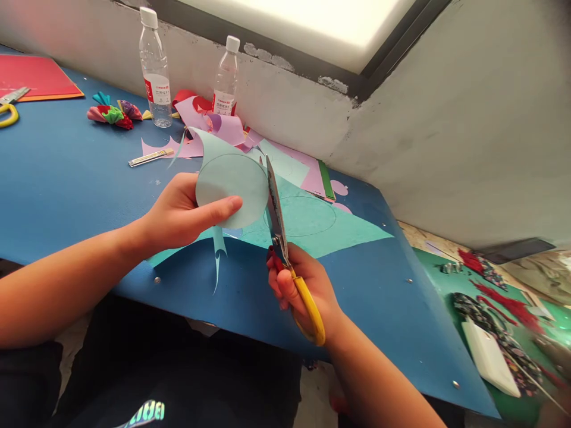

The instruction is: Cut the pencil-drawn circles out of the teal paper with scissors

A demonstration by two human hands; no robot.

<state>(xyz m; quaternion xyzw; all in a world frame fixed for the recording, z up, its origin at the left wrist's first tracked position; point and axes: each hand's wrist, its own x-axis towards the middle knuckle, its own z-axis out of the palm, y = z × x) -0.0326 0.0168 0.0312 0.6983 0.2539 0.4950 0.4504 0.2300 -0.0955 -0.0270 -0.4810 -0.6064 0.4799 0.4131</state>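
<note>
My left hand (pixel 182 211) pinches a pale blue-green paper piece (pixel 232 178), with the thumb lying on its front. A drawn curve marks the paper's upper part, and its lower edge is cut round. From beneath it hangs a thin curled strip (pixel 217 249). My right hand (pixel 303 285) is wrapped round the handles of yellow-handled scissors (pixel 276 220), whose blades point up at the paper's right edge. Behind and below both hands lies a larger turquoise sheet (pixel 307 220) with drawn ovals on the blue table (pixel 250 273).
Two plastic bottles (pixel 156 95) (pixel 226 77) stand by the wall, near purple paper scraps (pixel 196 113). Further left are fabric bows (pixel 113 113), a red sheet (pixel 38 77) and other scissors (pixel 9 113). A green table (pixel 428 273) holding fabric pieces is at the right.
</note>
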